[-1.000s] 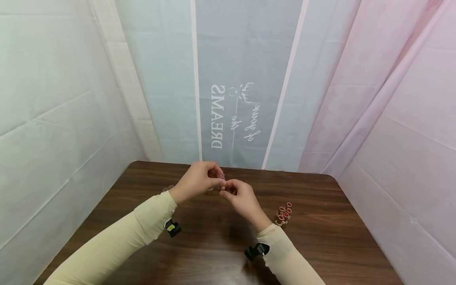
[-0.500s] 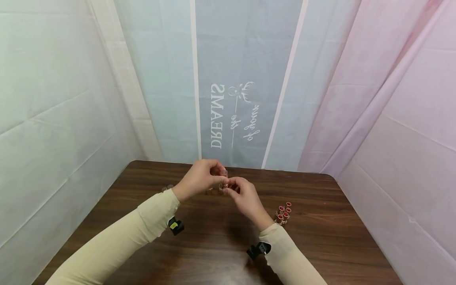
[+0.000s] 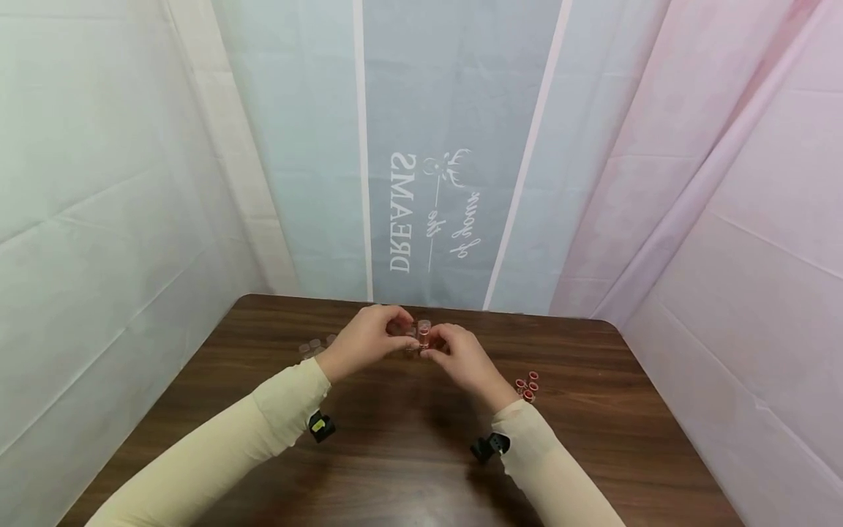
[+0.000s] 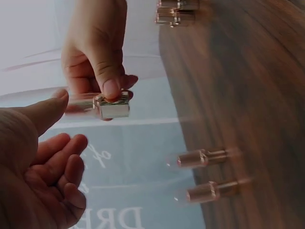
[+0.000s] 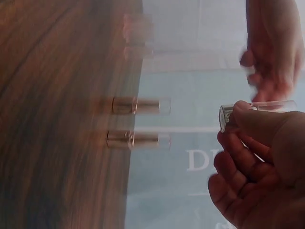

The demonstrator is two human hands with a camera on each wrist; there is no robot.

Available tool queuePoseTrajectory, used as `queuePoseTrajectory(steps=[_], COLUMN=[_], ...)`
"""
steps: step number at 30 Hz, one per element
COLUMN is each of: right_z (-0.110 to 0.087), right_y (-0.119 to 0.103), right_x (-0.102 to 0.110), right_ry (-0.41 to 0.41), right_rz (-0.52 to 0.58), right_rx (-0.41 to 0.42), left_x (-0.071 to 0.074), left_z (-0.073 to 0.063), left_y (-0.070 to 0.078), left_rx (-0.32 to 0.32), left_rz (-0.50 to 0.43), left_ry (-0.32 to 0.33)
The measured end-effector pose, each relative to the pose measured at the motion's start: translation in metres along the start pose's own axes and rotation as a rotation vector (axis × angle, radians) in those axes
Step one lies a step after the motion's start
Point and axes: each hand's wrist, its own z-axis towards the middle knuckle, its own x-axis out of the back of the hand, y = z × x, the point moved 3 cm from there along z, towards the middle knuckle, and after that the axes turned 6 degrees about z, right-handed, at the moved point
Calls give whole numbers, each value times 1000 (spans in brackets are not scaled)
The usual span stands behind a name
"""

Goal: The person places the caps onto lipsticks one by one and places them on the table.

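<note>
My right hand (image 3: pixel 464 362) pinches a lipstick tube (image 3: pixel 424 335) by its gold base (image 5: pixel 228 118) between thumb and fingers, and a clear cap sits over its upper part. Just left of it is my left hand (image 3: pixel 372 337), its thumb and fingers spread apart with nothing gripped. In the left wrist view, the left thumb (image 4: pixel 50 109) lies close to the cap end; whether it touches cannot be told. Two more capped lipstick tubes, one (image 5: pixel 136 106) and another (image 5: pixel 138 139), stand on the table, mostly hidden behind the hands in the head view.
Several clear caps (image 3: pixel 316 344) stand to the left, partly behind the left wrist. Several red-topped gold lipstick bases (image 3: pixel 529 388) are grouped on the right by the right wrist. A curtain (image 3: pixel 454 88) hangs behind the brown wooden table (image 3: pixel 395 454).
The left fingers have come off the lipstick tube and moved slightly left. The right hand has shifted a little right with the tube, which now shows upright.
</note>
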Motion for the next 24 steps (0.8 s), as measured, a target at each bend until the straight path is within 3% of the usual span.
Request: queuePoseTrajectory(steps=[6, 11, 17, 24], right_z=[17, 34, 45, 45], right_y=[19, 35, 58, 81], right_x=[5, -4, -26, -43], right_ry=[24, 42, 28, -19], right_rz=[32, 9, -48, -84], right_rx=[-91, -127, -181, -262], left_x=[-9, -18, -21, -15], left_z=[-24, -50, -74, -86], left_y=[-17, -25, -29, -38], left_rx=[27, -9, -30, 13], left_rz=[18, 60, 115, 94], left_ry=[-85, -128, -115, -74])
